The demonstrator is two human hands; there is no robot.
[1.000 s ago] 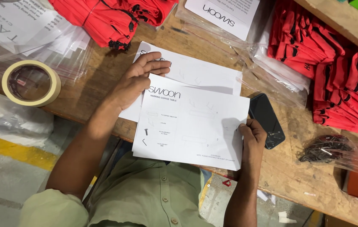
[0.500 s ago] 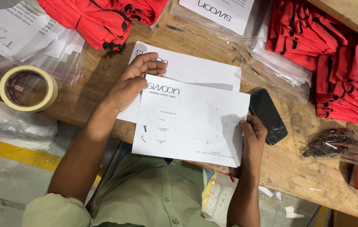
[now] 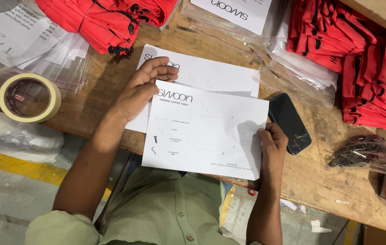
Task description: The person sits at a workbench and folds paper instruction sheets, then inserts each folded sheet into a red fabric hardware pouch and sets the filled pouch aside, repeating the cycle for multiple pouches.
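Note:
A white printed instruction sheet lies on the wooden workbench, overhanging its near edge. My right hand pinches its right edge between thumb and fingers. My left hand rests on the sheet's upper left corner, fingers curled and partly over a second white sheet that lies underneath, further back.
A black phone lies just right of the sheet. A roll of tan tape sits at the left. Red fabric bundles and another red pile, clear plastic bags and a bag of dark screws surround the sheets.
The top sheet and both hands have stayed almost in place; my left hand's fingers have curled slightly at the sheet's upper left corner.

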